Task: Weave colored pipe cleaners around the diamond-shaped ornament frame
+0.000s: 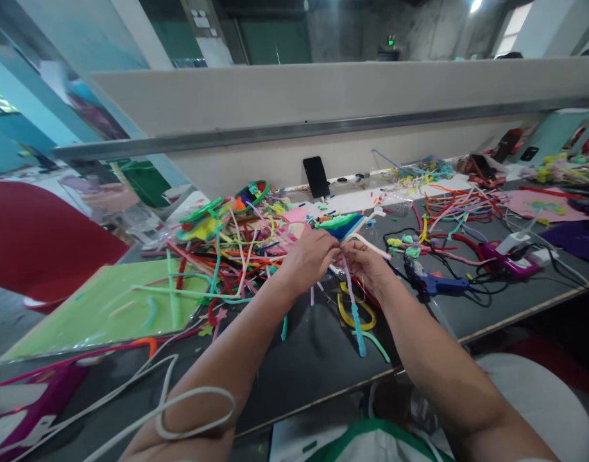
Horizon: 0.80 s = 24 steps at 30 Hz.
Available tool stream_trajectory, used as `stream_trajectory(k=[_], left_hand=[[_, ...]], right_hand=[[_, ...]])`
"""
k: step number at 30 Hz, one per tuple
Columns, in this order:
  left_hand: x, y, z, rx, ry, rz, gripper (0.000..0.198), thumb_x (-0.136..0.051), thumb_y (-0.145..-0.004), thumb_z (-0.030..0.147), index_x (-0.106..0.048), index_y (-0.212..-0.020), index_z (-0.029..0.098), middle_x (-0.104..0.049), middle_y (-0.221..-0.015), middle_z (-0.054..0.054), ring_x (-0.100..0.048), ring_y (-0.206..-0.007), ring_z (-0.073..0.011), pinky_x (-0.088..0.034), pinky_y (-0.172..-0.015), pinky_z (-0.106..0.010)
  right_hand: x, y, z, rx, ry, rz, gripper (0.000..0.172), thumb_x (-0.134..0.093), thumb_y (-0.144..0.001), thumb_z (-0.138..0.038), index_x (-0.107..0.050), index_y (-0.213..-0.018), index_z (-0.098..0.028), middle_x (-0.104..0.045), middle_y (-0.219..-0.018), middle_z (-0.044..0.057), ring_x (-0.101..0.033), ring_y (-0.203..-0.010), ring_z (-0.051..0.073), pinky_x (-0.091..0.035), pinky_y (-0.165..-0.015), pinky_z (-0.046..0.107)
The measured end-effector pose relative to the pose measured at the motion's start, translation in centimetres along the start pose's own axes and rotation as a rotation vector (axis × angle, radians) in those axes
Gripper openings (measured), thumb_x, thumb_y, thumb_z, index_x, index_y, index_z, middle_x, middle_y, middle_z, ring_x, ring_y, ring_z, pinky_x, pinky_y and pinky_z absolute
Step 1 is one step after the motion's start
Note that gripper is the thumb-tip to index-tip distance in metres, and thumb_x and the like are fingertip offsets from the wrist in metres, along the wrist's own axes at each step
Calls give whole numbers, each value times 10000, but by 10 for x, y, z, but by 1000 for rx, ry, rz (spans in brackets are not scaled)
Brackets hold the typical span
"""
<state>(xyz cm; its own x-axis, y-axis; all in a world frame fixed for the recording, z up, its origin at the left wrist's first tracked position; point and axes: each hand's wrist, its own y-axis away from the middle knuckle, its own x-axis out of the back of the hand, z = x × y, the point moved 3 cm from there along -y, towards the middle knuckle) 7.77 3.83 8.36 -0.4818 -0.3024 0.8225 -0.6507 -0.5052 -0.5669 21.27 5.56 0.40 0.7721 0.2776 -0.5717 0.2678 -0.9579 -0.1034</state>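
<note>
My left hand (312, 258) and my right hand (369, 264) meet over the middle of the dark table, fingers closed. Between them they hold a pipe-cleaner craft (345, 226) with a green, blue and white striped body and white stems sticking out to the right. A purple pipe cleaner (349, 279) with a teal lower end hangs down from my fingers. The exact pinch of the fingertips is partly hidden. Below my hands, a yellow pipe-cleaner loop (345, 311) and a mint-green piece (377, 346) lie on the table.
Tangled coloured pipe cleaners (246, 250) heap at the left, beside a green plastic-wrapped sheet (102, 308). A blue glue gun (436, 282) and a magenta power strip (511, 260) with cables lie right. A phone (316, 176) leans on the partition (323, 96). A white cable loops over my left forearm.
</note>
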Motion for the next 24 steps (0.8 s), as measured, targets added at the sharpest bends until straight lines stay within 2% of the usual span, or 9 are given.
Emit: stream_trajectory(k=[7,12,16,19,22,24], left_hand=[[-11,1,0,149,24,35,174,-483,-869,184,-623,-775,142,-631,-772,-67,-567,-756,-172,-442,-719,-299],[-23,5,-2,439,109,102,172,-519,-803,213,-613,-675,147,-603,-686,-41,-531,-667,-156,-406,-640,-284],[-32,12,-10,731,429,98,132,-550,-730,234,-611,-657,142,-558,-596,-2,-503,-587,-127,-365,-556,-251],[-41,15,-15,866,783,58,153,-556,-722,261,-571,-615,153,-470,-500,33,-423,-465,-90,-322,-470,-227],[-43,15,-17,1019,1061,-4,274,-620,-718,373,-521,-573,162,-425,-442,44,-358,-380,-70,-298,-404,-223],[-37,12,-16,1046,1115,-95,317,-633,-724,440,-566,-625,147,-509,-493,11,-414,-397,-83,-353,-417,-234]], right_hand=[[-1,-1,3,25,37,62,233,-818,-575,-296,-670,-680,-150,-670,-597,2,-581,-522,105,-434,-537,225],[4,-4,7,131,135,113,204,-800,-595,-301,-660,-641,-160,-658,-577,-5,-563,-528,110,-435,-574,245],[8,-5,11,164,303,145,189,-784,-611,-313,-666,-626,-166,-641,-553,-12,-531,-514,107,-410,-549,241],[7,-6,12,151,363,133,186,-776,-622,-316,-668,-617,-166,-642,-552,-7,-533,-510,107,-412,-545,241],[6,-6,10,139,267,128,181,-779,-620,-299,-662,-627,-161,-648,-564,-6,-542,-504,99,-424,-541,234],[5,-5,7,82,144,110,184,-784,-618,-282,-660,-660,-154,-655,-583,0,-549,-500,96,-436,-524,226]])
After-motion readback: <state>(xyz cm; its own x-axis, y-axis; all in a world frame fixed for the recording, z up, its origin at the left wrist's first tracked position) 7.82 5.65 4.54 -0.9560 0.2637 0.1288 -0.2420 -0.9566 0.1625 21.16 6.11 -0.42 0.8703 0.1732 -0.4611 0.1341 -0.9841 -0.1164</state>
